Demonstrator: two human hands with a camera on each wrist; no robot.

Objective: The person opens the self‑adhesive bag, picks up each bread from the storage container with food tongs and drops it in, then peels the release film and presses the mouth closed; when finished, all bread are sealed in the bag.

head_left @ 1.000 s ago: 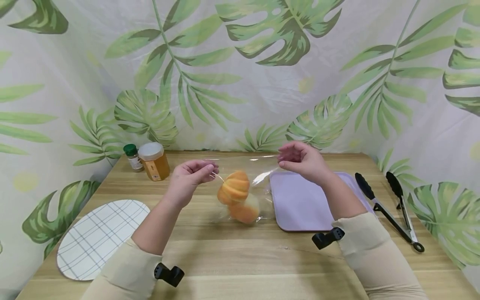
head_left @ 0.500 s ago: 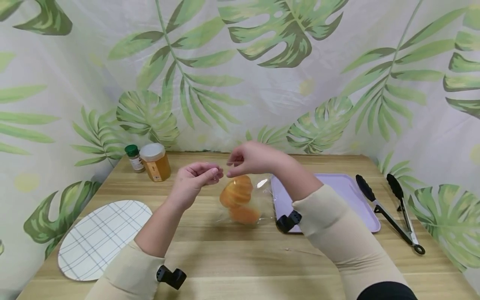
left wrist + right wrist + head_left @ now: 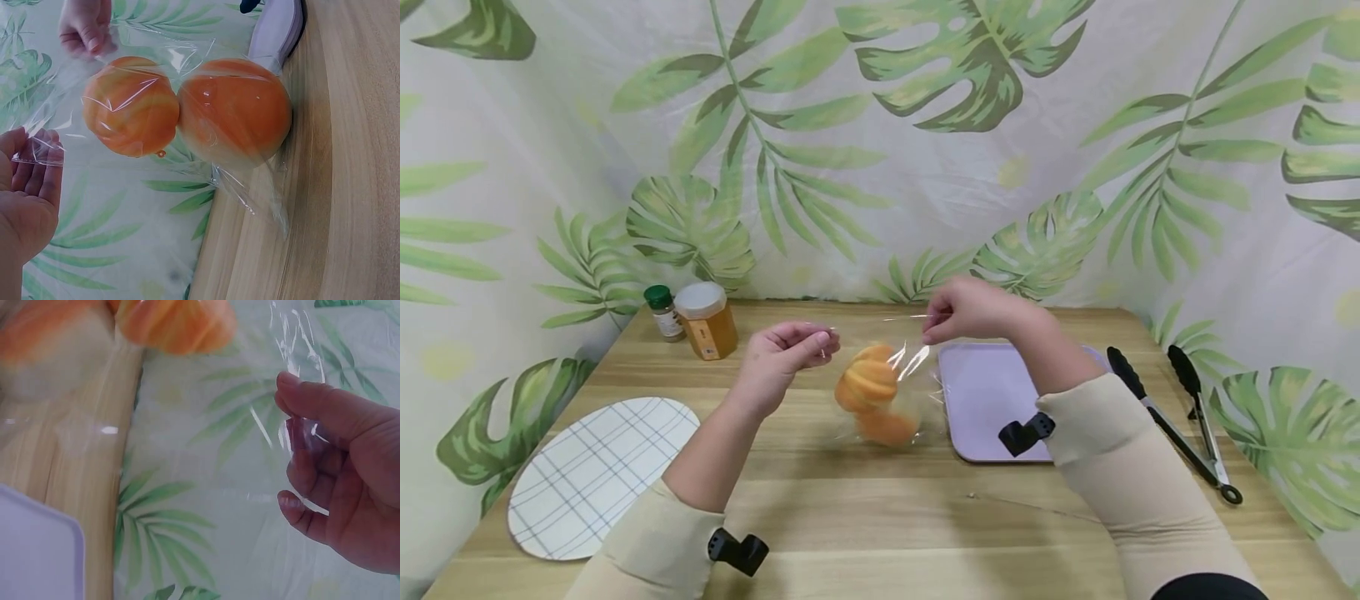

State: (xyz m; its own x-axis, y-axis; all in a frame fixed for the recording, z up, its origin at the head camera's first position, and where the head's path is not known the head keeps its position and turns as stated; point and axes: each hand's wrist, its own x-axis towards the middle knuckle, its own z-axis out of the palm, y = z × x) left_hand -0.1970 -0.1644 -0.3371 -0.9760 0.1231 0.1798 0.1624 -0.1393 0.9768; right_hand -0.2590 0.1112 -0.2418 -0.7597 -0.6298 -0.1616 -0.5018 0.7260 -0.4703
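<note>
A clear plastic bag (image 3: 916, 360) hangs upright above the table between my hands. Inside it are a ridged, croissant-like bread (image 3: 867, 379) and, below that, a rounder orange-and-cream bun (image 3: 889, 427). My left hand (image 3: 778, 367) pinches the bag's upper left corner between thumb and fingers. At the upper right, my right hand (image 3: 976, 312) pinches the bag's mouth edge. Film lies between thumb and curled fingers of the right hand (image 3: 356, 462) in the right wrist view. Both breads, the ridged one (image 3: 131, 106) and the bun (image 3: 234, 112), show through the film in the left wrist view.
A lilac tray (image 3: 992, 400) lies right of the bag, partly under my right arm. Black-tipped tongs (image 3: 1183, 433) lie beyond it. A honey jar (image 3: 706, 325) and green-capped bottle (image 3: 665, 315) stand back left. A checked oval mat (image 3: 602, 479) and a thin tie (image 3: 1030, 505) lie nearer.
My right hand left the bag's right corner, crossed left close to my left hand, then moved back right, now pinching the bag's edge. The left hand and breads stayed nearly in place.
</note>
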